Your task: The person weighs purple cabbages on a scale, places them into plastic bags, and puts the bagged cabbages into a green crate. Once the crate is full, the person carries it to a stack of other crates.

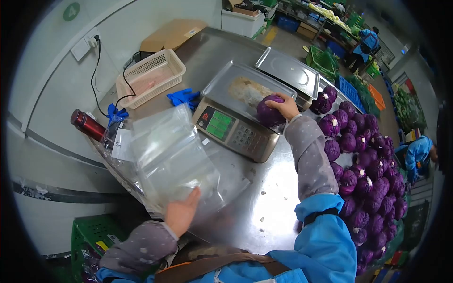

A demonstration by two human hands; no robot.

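My right hand (284,106) is closed round a purple cabbage (270,112) at the right end of the metal tray (226,78) of a digital scale (236,134), whose green displays are lit. My left hand (181,213) is at the near end of a stack of clear plastic bags (165,151), with a finger stretched out over them and nothing visible in it. Its other fingers are partly blurred. A big pile of purple cabbages (368,184) lies to the right of my right arm.
A second scale tray (289,70) stands behind the first. At the left are a white basket (178,70), blue gloves (183,96), a red flask (88,124) and a cable. A green crate (94,231) sits low left. Two people in blue are farther off at the right.
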